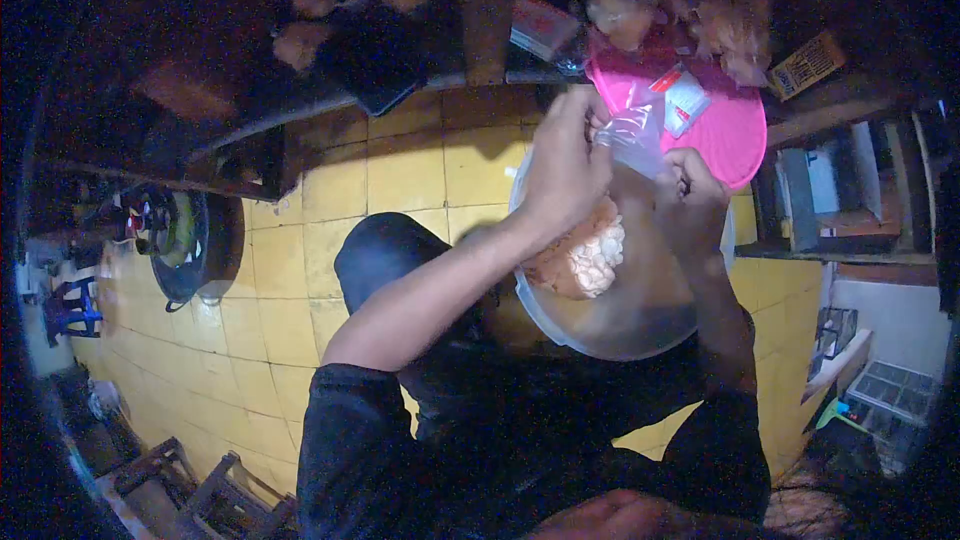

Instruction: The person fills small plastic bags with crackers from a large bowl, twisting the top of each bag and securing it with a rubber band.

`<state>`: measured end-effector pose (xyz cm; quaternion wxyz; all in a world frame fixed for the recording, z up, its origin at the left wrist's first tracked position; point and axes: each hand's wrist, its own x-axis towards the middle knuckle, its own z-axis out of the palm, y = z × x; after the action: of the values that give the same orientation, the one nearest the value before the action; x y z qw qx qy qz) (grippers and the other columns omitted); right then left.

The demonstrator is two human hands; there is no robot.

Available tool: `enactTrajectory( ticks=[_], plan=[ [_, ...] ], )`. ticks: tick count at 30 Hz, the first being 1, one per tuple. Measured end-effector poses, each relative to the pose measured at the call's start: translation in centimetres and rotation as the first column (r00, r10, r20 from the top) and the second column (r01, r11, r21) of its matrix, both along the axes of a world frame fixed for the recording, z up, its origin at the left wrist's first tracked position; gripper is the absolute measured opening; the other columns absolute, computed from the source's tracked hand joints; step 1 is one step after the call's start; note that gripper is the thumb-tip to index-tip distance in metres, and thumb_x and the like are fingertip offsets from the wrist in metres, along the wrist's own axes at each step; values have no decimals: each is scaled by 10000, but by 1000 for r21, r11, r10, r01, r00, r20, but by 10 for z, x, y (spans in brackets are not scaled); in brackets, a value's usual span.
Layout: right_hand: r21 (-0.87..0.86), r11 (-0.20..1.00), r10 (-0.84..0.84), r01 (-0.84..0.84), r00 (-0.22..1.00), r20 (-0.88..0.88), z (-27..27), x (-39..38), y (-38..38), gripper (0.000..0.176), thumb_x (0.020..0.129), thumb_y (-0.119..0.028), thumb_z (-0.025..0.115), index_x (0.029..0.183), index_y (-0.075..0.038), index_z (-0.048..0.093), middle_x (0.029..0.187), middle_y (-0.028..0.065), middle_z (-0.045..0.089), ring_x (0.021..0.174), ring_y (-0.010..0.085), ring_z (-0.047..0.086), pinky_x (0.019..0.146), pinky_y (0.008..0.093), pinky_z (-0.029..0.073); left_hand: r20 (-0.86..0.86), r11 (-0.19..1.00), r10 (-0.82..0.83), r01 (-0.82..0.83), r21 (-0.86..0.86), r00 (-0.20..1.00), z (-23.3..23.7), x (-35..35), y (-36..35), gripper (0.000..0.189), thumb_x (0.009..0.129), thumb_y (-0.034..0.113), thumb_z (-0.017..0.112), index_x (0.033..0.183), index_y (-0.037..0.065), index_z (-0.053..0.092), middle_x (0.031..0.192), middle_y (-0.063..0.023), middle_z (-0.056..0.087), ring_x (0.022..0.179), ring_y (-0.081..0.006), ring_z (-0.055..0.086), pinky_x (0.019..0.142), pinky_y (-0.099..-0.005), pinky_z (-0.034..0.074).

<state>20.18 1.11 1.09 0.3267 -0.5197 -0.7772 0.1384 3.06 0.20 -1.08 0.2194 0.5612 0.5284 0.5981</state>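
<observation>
Between my hands is a clear plastic bag (636, 137), thin and shiny. The fingers of my left hand (572, 162) are pinched on its left edge. My right hand (692, 180) is curled closed at its lower right side. Beneath both hands stands a round, translucent plastic tub (548, 318), close to my knees. Inside it lie pale, whitish pieces (597, 258) in a heap, next to a brownish area; I cannot make out what they are. My forearms cover parts of the tub's rim and contents.
Past the tub lies a bright pink round lid (735, 130) with a small white and red packet (686, 105) on it. A printed box (807, 66) sits to its right. Yellow tiles (400, 175) cover the floor. At left is a dark basin (215, 240); wooden furniture (840, 240) stands at right.
</observation>
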Motion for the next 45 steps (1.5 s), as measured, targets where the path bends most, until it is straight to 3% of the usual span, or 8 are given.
enactTrajectory(
  ticks=[8, 13, 17, 19, 20, 24, 34, 45],
  plan=[
    [-451, 852, 162, -268, 952, -259, -19, 10, 9, 304, 909, -176, 445, 809, 14, 660, 621, 47, 618, 518, 103, 572, 471, 301, 453, 533, 874, -264, 433, -220, 804, -1, 2, -10, 354, 774, -92, 623, 1068, 73, 513, 945, -15, 558, 903, -97, 552, 771, -265, 491],
    [-274, 850, 27, -449, 558, -829, -69, 27, 17, 296, 945, -167, 440, 873, 32, 647, 668, 64, 614, 518, 122, 588, 481, 281, 474, -311, 982, -153, 180, 60, 938, 21, -25, -13, 417, 683, -100, 642, 1055, 41, 517, 958, -112, 533, 919, -299, 585, 790, -363, 502],
    [-705, 500, 69, -502, 835, -546, -72, 37, 30, 210, 926, -141, 521, 977, 31, 629, 797, 68, 633, 625, 121, 620, 555, 284, 505, -372, 973, -155, 207, 104, 915, 33, -43, -12, 401, 668, -44, 643, 1040, 37, 519, 958, -152, 508, 923, -400, 554, 760, -428, 497],
    [-236, 647, 762, -725, 630, 153, -115, 30, 33, 232, 894, -97, 587, 1103, 4, 593, 906, 53, 631, 773, 117, 631, 654, 263, 518, -463, 984, -136, 175, 43, 876, 31, -43, -14, 356, 688, -38, 609, 1029, 18, 523, 1013, -192, 545, 902, -386, 600, 728, -461, 516],
    [-744, 513, 559, -428, 824, -88, -136, 27, 32, 359, 858, -111, 642, 1184, -4, 538, 941, 55, 626, 890, 128, 619, 742, 272, 514, -460, 985, -132, 168, 37, 878, 30, -44, -13, 356, 688, -38, 609, 1029, 18, 523, 1013, -192, 545, 902, -386, 600, 728, -461, 516],
    [-937, -56, -158, -345, 930, -333, -207, 2, 49, 435, 844, -148, 650, 1224, 10, 510, 915, 79, 656, 788, 155, 640, 672, 306, 516, -618, 995, -18, -44, -86, 786, 27, -44, -6, 305, 700, 30, 635, 986, 37, 528, 999, -162, 577, 885, -347, 622, 710, -435, 545],
    [-992, 112, 750, -54, 660, 48, -249, -26, 15, 453, 831, -157, 651, 1228, 15, 517, 911, 91, 670, 745, 172, 643, 643, 326, 516, -546, 995, 88, -101, 7, 833, 32, -51, 0, 208, 749, 101, 633, 950, 85, 583, 911, -132, 591, 806, -363, 650, 669, -471, 543],
    [-995, -79, 877, 55, 479, -43, -206, -9, -43, 473, 817, -167, 653, 1232, 20, 524, 906, 103, 684, 698, 191, 646, 611, 348, 515, -450, 985, -146, 171, 17, 881, 12, -43, 4, 263, 674, -88, 577, 895, 9, 682, 937, -186, 664, 893, -375, 643, 802, -438, 521]
  ],
)
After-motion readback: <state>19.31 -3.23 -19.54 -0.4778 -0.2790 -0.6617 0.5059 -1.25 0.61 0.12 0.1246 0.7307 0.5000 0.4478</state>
